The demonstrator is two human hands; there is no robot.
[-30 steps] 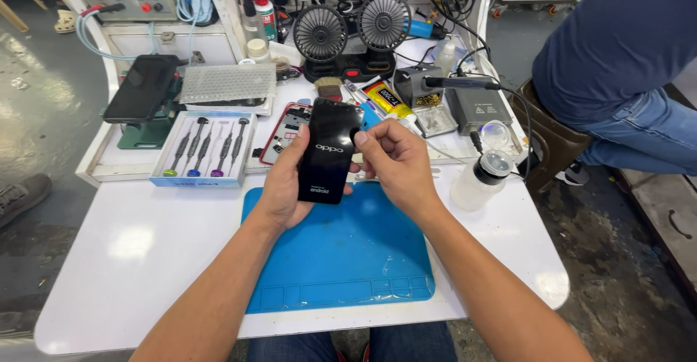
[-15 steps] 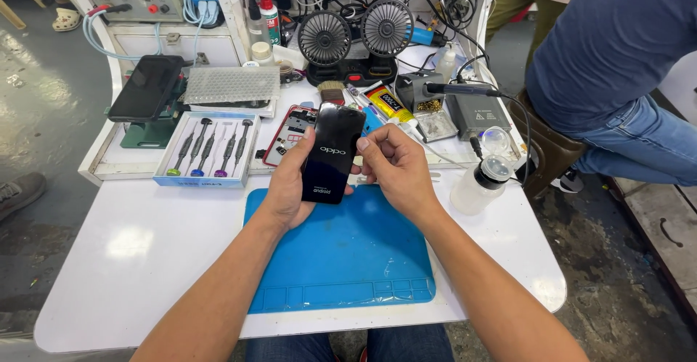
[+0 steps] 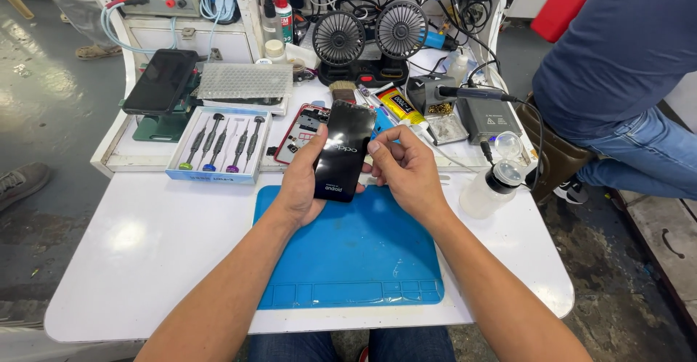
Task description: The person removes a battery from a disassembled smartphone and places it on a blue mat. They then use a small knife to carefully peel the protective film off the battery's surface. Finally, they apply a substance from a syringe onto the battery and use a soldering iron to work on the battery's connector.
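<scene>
Above the far edge of the blue work mat (image 3: 348, 260), the black smartphone (image 3: 344, 153) now shows boot text on its screen, where a second ago only a logo lit it; it is powering up. The left hand (image 3: 301, 184) grips it from beneath, fingers curled around it. The right hand (image 3: 406, 177), half closed, pinches its right edge.
</scene>
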